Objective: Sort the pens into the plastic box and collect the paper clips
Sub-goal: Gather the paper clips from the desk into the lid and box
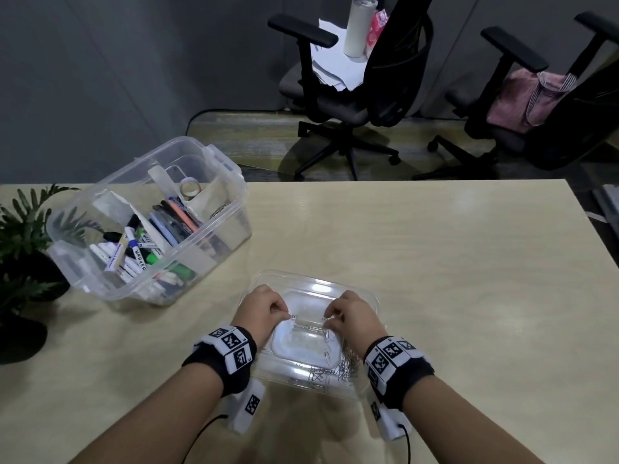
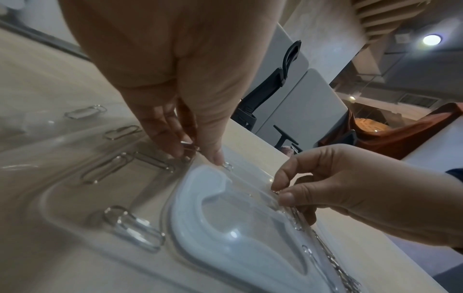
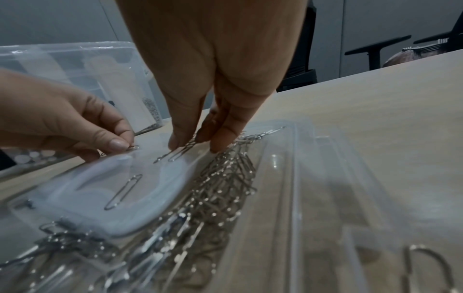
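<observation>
A shallow clear tray (image 1: 318, 279) lies on the table in front of me, with a heap of silver paper clips (image 1: 335, 370) along its near right side. Both hands hover over its middle. My left hand (image 1: 286, 315) pinches a single paper clip (image 2: 188, 147) between thumb and fingers. My right hand (image 1: 330, 319) pinches a couple of clips (image 3: 175, 154) that hang from its fingertips. More clips (image 3: 220, 178) lie piled under the right hand. To the left stands the big clear plastic box (image 1: 214, 159), holding several pens and markers (image 1: 140, 249).
A potted plant (image 1: 23, 236) sits at the table's left edge beside the box. Two black office chairs (image 1: 351, 78) stand beyond the table's far edge. A roll of tape (image 1: 189, 189) lies inside the box. Bare tabletop (image 1: 452, 262) spreads to the right.
</observation>
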`<action>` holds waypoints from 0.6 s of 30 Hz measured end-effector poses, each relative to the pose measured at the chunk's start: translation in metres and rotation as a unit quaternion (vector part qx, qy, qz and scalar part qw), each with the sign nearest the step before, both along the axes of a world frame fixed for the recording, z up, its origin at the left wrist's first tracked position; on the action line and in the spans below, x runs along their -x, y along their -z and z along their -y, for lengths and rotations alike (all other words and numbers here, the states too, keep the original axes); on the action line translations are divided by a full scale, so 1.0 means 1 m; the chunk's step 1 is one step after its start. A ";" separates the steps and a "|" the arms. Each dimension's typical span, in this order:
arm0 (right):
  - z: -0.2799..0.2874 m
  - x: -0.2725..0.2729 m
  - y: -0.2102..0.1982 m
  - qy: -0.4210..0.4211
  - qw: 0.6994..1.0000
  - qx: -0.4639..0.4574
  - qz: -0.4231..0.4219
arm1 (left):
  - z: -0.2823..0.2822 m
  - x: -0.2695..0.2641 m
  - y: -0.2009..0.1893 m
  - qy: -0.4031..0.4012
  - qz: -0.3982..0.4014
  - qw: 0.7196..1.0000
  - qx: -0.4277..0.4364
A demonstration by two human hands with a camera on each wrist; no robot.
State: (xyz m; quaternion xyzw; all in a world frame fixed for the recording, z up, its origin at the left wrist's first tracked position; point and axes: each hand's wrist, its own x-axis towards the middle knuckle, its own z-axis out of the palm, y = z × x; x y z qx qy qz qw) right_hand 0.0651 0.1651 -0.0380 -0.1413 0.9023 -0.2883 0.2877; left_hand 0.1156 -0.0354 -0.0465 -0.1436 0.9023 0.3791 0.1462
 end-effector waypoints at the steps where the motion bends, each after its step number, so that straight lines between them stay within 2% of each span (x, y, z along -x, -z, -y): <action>1: 0.001 -0.001 0.001 0.005 1.000 0.006 -0.001 | 0.000 0.001 0.000 -0.002 0.006 1.000 0.006; 8: 0.014 -0.005 -0.001 -0.050 0.998 -0.031 -0.022 | 0.005 0.001 -0.005 0.007 0.037 0.999 0.017; 15: 0.011 0.000 -0.010 -0.036 0.999 -0.006 0.022 | 0.025 -0.007 -0.022 -0.113 -0.033 0.991 -0.062; 18: 0.010 -0.001 -0.011 -0.064 0.998 -0.011 0.004 | 0.035 -0.016 -0.018 -0.088 -0.002 0.995 -0.048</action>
